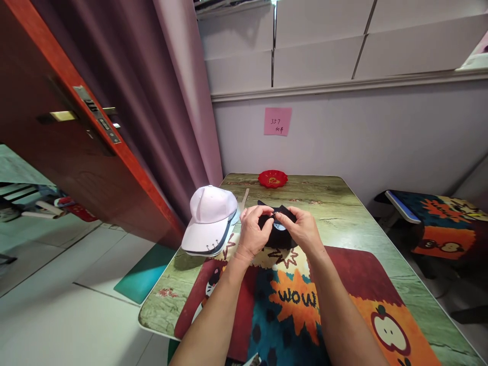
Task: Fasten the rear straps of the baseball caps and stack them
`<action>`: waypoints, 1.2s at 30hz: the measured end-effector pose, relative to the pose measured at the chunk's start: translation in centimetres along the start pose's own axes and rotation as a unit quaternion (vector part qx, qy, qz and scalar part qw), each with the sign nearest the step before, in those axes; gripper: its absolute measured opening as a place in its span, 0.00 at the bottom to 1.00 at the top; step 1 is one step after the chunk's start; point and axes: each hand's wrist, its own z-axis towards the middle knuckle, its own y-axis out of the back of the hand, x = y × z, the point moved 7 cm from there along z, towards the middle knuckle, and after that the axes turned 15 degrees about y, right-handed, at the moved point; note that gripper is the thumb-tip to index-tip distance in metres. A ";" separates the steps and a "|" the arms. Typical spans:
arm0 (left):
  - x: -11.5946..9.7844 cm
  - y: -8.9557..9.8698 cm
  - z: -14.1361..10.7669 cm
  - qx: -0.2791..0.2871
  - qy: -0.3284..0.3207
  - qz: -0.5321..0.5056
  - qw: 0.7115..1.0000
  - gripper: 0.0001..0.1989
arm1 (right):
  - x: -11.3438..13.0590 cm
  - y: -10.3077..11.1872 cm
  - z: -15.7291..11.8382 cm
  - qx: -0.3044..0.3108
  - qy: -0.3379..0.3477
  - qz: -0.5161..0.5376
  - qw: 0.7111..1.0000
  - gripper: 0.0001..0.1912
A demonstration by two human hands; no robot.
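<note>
Both hands meet over a black cloth item, which looks like a cap (284, 240), near the middle of the table. My left hand (256, 227) pinches its upper edge, thumb and index finger pressed together. My right hand (301, 226) grips the same edge from the other side, fingertips close to the left ones. A pale round label shows inside the black item, between the hands. To the left, a white cap (211, 208) with a dark-edged brim sits on the table, touching or close to other pale items behind it.
A red scalloped dish (273, 178) stands at the back of the wood-patterned table (320, 190). A colourful mat (358, 269) lies under my forearms. Left are a door (95, 152) and a curtain (171, 101); a second table (450, 213) stands at the right.
</note>
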 end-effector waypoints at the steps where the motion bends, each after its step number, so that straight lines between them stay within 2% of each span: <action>1: -0.4 -0.1 -0.2 -0.002 -0.018 0.034 0.999 0.11 | -0.2 0.1 0.0 -0.010 -0.008 0.012 1.000 0.21; 4: -1.1 -0.5 -0.7 -0.021 -0.059 0.105 0.992 0.11 | -0.5 0.0 -0.1 -0.031 -0.038 0.074 0.996 0.21; 9: -1.1 -0.8 -1.1 -0.090 -0.111 0.147 0.979 0.10 | -0.9 -1.2 -0.3 -0.043 -0.095 0.197 0.975 0.20; 15: -1.0 -0.6 -1.6 -0.167 -0.136 0.214 0.953 0.12 | -1.2 -1.5 -0.3 -0.037 -0.092 0.203 0.974 0.21; 19: -0.4 -1.5 -1.7 -0.129 -0.132 0.154 0.971 0.13 | -0.9 -1.4 -0.2 -0.037 -0.085 0.208 0.974 0.22; 24: 0.9 -1.9 -0.7 -0.053 -0.044 0.033 0.997 0.13 | -1.3 -1.9 -0.1 -0.032 -0.081 0.226 0.970 0.23; 28: 1.7 -1.7 0.1 -0.004 0.008 -0.065 0.998 0.13 | -2.0 -2.5 -0.1 -0.031 -0.082 0.221 0.971 0.22; 33: 1.7 -1.0 0.2 -0.009 -0.026 -0.043 0.999 0.10 | -1.5 -2.9 0.0 -0.023 -0.067 0.189 0.979 0.22; 36: 1.4 -0.4 0.1 -0.020 -0.049 -0.010 0.999 0.10 | -0.6 -2.0 0.1 -0.017 -0.045 0.146 0.988 0.19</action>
